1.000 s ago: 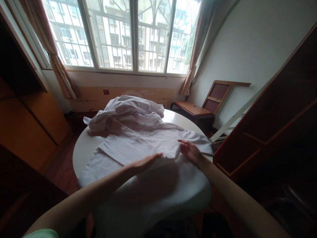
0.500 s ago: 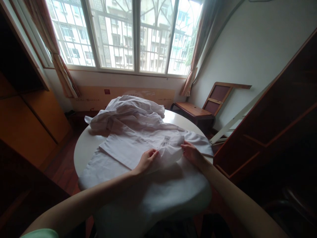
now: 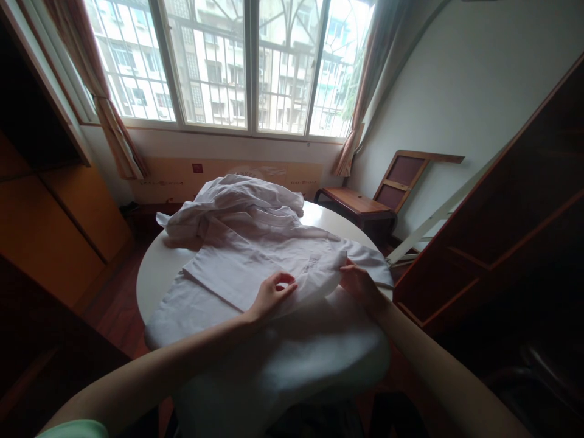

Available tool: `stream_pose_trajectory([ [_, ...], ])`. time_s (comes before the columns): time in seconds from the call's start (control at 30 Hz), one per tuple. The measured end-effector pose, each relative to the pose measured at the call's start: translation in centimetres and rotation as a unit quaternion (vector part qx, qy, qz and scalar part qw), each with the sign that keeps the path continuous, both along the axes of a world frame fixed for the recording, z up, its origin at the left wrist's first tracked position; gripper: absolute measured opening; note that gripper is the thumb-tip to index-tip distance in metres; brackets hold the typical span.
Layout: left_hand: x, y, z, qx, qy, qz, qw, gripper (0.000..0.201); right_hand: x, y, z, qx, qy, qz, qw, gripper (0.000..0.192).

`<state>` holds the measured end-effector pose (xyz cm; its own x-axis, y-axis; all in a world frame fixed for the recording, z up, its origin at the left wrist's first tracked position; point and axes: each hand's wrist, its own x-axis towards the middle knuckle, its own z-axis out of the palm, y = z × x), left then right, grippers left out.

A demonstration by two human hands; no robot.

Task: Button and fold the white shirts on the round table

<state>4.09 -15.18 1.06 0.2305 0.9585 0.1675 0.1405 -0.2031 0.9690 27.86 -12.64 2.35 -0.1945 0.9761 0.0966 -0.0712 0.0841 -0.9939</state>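
A white garment (image 3: 241, 249) lies spread over a round table, its far part bunched into loose folds. My left hand (image 3: 272, 293) is over its near right part, thumb and forefinger curled into a ring with their tips together at the thin cloth. Farther right, my right hand (image 3: 361, 283) pinches the edge of a raised flap of the same garment between thumb and fingers. The flap is slightly lifted and has a small gathered patch near its middle. Below the hands, smooth white cloth hangs over the near side of the table.
The white round table (image 3: 152, 267) shows its rim at left and back right. Behind it are a barred window (image 3: 210, 73) and tied curtains (image 3: 112, 134). A low wooden stand (image 3: 358, 201) is at back right, near a dark red wooden panel (image 3: 493, 243). Orange cabinets (image 3: 82, 225) stand left.
My right hand has shifted slightly right, drawing the flap's edge with it. My left hand's fingers have arched, opening a gap inside the ring, with the tips moving slightly right.
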Motion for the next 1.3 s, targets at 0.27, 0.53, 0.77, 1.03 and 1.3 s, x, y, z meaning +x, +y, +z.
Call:
stream_pose_trajectory([
  [0.27, 0.2, -0.5, 0.7, -0.060, -0.028, -0.003, 0.998, 0.027, 0.0, 0.1, 0.1, -0.007, 0.043, 0.004, 0.999, 0.035],
  [0.53, 0.0, 0.5, 0.1, -0.080, -0.072, 0.029, 0.994, 0.028, -0.7, -0.6, 0.5, -0.064, 0.157, 0.026, 0.985, 0.024],
  [0.77, -0.1, 0.2, 0.5, -0.095, -0.089, 0.004, 0.991, 0.030, -0.4, -0.7, 0.4, -0.110, 0.124, 0.006, 0.986, 0.022],
  [1.03, -0.3, 0.1, 0.1, -0.060, -0.061, -0.085, 0.993, 0.051, -0.9, -1.3, 0.8, -0.075, 0.090, 0.036, 0.992, 0.032],
  [1.3, -0.7, -1.3, 1.3, -0.045, -0.042, -0.192, 0.980, 0.058, 0.3, -0.3, 0.6, -0.093, 0.223, 0.011, 0.970, 0.026],
])
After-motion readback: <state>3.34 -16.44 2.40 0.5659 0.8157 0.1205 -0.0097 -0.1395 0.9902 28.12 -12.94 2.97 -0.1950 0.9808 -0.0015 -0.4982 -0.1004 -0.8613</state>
